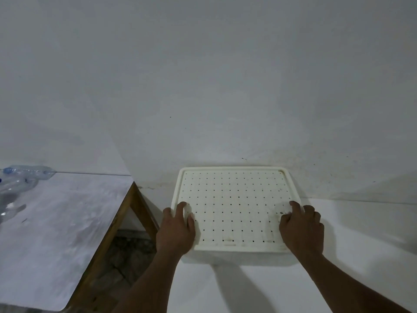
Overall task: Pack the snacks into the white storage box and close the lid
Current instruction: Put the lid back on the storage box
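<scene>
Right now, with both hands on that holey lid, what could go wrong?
Two things might. The left hand and right hand press the lid only on its near side, so its far edge by the wall may not seat properly. Also, the right hand's fingers curl at the rim over the white storage box, so they could get pinched if it snaps down.

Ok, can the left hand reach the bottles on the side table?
Probably, at a stretch: the left hand rests on the lid, the bottles lie far left, with nothing standing between.
</scene>
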Motion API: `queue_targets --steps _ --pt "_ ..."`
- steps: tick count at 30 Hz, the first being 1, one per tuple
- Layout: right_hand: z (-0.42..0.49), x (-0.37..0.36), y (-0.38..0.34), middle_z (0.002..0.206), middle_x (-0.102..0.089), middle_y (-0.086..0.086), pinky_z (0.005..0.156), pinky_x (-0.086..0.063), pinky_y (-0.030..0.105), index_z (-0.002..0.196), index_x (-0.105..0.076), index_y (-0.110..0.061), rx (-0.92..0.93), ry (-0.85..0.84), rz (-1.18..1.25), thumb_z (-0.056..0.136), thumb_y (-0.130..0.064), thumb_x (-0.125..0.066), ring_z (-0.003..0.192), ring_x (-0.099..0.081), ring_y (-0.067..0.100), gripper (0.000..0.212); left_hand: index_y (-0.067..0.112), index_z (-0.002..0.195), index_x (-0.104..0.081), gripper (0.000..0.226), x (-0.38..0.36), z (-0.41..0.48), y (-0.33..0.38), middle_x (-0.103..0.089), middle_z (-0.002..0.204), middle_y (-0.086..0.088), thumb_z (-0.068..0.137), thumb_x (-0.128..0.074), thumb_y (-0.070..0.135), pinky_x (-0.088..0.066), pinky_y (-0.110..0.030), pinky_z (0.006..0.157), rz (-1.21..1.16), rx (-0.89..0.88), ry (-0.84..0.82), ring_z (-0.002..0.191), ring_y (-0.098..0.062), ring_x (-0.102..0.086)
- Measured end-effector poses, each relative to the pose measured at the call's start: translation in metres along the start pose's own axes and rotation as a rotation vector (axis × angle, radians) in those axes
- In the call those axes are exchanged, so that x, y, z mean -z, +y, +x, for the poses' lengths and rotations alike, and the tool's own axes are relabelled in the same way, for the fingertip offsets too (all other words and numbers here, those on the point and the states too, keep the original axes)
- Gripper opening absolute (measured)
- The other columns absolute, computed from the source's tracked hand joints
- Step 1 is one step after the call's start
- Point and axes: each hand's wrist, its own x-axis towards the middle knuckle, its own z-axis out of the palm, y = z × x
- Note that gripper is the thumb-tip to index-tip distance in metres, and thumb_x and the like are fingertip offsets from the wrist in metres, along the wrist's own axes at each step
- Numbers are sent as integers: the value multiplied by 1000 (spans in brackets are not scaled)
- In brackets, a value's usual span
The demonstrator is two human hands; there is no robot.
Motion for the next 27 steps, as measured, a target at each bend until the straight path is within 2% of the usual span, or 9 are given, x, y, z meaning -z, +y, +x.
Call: queue_targets --steps 2,5,7,9,16,20,23,25,27 --pt "2 -3 0 136 -53 21 90 -47 53 130 -57 -15 62 11 -44 85 -27 -55 123 -48 41 46 36 144 -24 53 -2 2 0 -37 145 -16 96 -21 55 -54 -45 91 92 -15 -15 122 -34 -53" --pt "4 -7 0 157 -34 13 113 -26 57 143 -45 -19 250 16 -102 93 -35 -40 147 -25 34 53 38 154 -9 64 -3 3 -3 -3 166 -12 95 -9 62 -20 -52 119 227 -147 -48 152 -37 -11" --pt "6 -9 0 160 -29 10 115 -22 58 149 -36 -21 326 -45 -118 96 -41 -28 149 -22 31 57 40 155 0 67 -5 5 -5 10 166 -4 95 -9 66 -4 -52 122 244 -252 -91 153 -30 10" --pt "8 -11 1 160 -30 7 116 -27 57 151 -31 -22 331 -119 -136 97 -44 -16 148 -27 28 61 39 154 8 69 -5 7 -5 13 165 -4 93 -6 68 1 -53 122 271 -276 -144 150 -28 19" --pt "-6 -1 4 149 -45 18 107 -37 60 145 -44 -12 367 -224 -122 98 -53 -9 137 -44 38 72 31 153 20 80 -12 -28 24 27 161 -6 90 -3 75 10 -51 122 283 -217 -219 148 -30 26" --pt "-39 8 12 157 -33 12 115 -30 51 150 -35 -16 396 -251 -58 95 -57 2 146 -31 31 78 27 154 17 75 -14 -60 48 25 162 -7 94 -3 67 8 -51 122 257 -217 -257 148 -30 27" --pt "-59 22 22 157 -34 9 115 -30 49 149 -37 -18 392 -284 -5 95 -57 3 146 -31 27 78 26 155 14 74 -13 -85 62 23 163 -6 93 -1 64 9 -52 122 253 -229 -271 149 -30 25" --pt "-68 30 31 162 -20 2 119 -18 43 153 -28 -22 423 -309 38 91 -60 10 151 -18 23 82 27 155 14 76 -17 -103 75 24 163 -6 90 5 65 9 -52 122 248 -240 -295 148 -31 25" --pt "-75 43 41 163 -14 -3 120 -10 35 154 -26 -23 443 -377 106 90 -60 1 152 -11 17 78 27 155 11 79 -18 -117 91 21 163 -6 87 7 67 8 -51 122 237 -237 -334 149 -32 24"
